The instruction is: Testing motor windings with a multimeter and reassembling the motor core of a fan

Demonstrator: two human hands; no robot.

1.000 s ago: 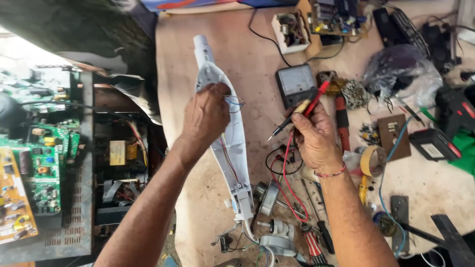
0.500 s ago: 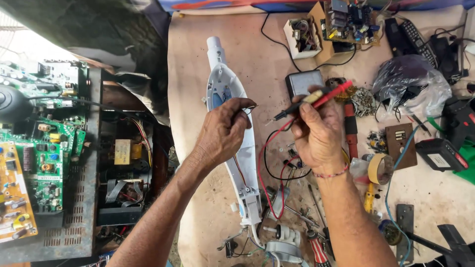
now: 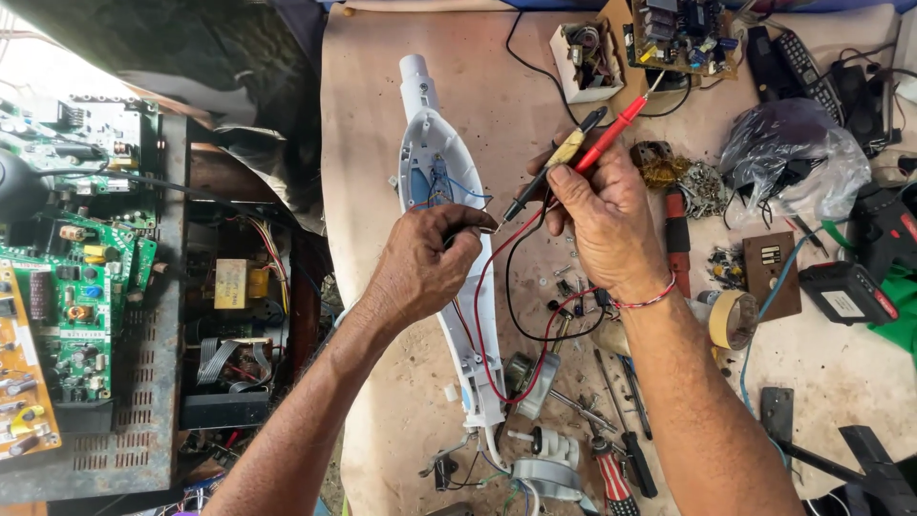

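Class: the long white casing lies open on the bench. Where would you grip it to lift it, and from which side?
Probably the narrow lower stem of the white casing, pinching across its width from above. The wide upper part is open, with wires exposed, and the left hand rests there. Red and black leads cross the stem, running to the probes in the right hand, so mind those.

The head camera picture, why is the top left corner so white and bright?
Head view: daylight overexposes that corner beside the green circuit boards; the left hand, right hand and white casing stay evenly lit and sharp, with soft shadows on the workbench.
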